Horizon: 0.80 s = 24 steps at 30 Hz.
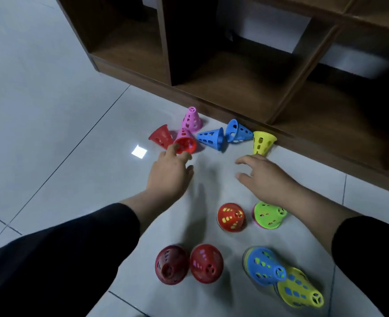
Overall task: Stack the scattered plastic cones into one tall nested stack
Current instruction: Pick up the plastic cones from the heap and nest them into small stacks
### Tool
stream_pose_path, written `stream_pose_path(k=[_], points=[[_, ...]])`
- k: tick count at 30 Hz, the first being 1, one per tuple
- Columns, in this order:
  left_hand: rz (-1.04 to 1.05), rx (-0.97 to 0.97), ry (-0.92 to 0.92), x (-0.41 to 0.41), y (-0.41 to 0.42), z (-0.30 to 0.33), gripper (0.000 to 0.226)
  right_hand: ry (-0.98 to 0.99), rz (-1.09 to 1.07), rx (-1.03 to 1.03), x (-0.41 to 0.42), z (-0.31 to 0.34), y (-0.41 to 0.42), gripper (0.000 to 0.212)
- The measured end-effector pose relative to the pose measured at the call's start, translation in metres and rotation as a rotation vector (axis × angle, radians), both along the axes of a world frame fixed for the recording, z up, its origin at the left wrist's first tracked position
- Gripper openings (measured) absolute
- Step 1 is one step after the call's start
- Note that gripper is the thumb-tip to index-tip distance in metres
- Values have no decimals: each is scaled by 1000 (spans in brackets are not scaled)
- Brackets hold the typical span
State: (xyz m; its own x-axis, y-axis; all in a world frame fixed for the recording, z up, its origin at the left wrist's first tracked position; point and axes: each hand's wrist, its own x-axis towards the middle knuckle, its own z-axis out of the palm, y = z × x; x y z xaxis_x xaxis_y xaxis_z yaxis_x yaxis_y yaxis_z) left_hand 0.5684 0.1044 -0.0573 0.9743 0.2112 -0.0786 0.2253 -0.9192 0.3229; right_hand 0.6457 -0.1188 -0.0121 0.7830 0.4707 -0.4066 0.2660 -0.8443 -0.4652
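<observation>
Perforated plastic cones (210,138) lie tipped over by the brown wooden shelf (246,88), several nested pairs nearer me; I reach both ways: left hand (169,173) spread at a red cone (185,145), right hand (263,176) spread beside a yellow cone (262,143)

Floor (40,88): large pale grey glossy tiles, thin dark grout lines running diagonally from 7 o'clock toward 1 o'clock. One small bright square light reflection (139,151) just left of centre (source not in frame). Dark brown wooden shelf unit (234,72) spans 11 to 3 o'clock, standing on the floor; open cubbies split by upright dividers, interiors in deep shadow. Pale wall patches (273,30) show through open backs. Overall lighting dim, cool.
</observation>
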Motion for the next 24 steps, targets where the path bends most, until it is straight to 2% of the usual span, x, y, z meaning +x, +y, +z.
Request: stream_pose_path(k=[3, 6, 10, 15, 19, 22, 24], points=[[-100, 252, 91, 19, 30, -11, 39, 117, -123, 61, 18, -21, 37, 52], [-205, 418, 118, 34, 46, -17, 46, 241, -318, 154, 33, -40, 62, 64], [-358, 549, 173, 52, 55, -23, 43, 370, -495, 319, 43, -56, 77, 50], [-437, 573, 126, 67, 59, -29, 31, 620, -712, 430, 58, -62, 94, 55], [-491, 475, 1, 68, 64, -33, 22, 532, -737, 436, 63, -69, 102, 47], [-536, 357, -191, 62, 70, -27, 10, 357, -739, 455, 65, -67, 98, 35], [-570, 278, -324, 57, 75, -24, 10, 215, -694, 473, 63, -59, 87, 24]])
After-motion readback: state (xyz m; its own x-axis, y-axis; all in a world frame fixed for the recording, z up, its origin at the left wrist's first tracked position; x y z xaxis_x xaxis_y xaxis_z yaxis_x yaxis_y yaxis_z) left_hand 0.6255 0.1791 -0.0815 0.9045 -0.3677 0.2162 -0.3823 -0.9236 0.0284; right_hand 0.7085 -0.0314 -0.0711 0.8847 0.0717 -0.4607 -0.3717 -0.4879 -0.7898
